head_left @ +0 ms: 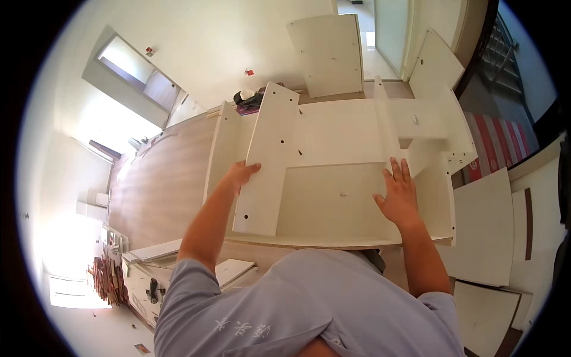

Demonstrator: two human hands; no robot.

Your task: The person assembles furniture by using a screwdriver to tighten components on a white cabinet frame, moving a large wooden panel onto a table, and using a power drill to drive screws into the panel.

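In front of me a white cabinet carcass [333,211] lies on its back, its inside facing up. My left hand [241,174] grips the long left edge of a white board [270,154], with the thumb over its face and the other fingers mostly hidden underneath. Dark round holes dot this board, which slants across the left part of the carcass. My right hand [397,193] is open, fingers spread, over the right part of the carcass near a white divider [386,122]. Whether it touches anything is unclear. Two small dark connector pins [300,153] stick out beside the board's right edge.
White panels [327,53] lean at the back, with another panel [485,229] at the right. Red-and-grey striped packages [491,140] lie beyond the carcass's right side. At lower left are a black power drill [153,290] and a stack of reddish-brown strips [108,282].
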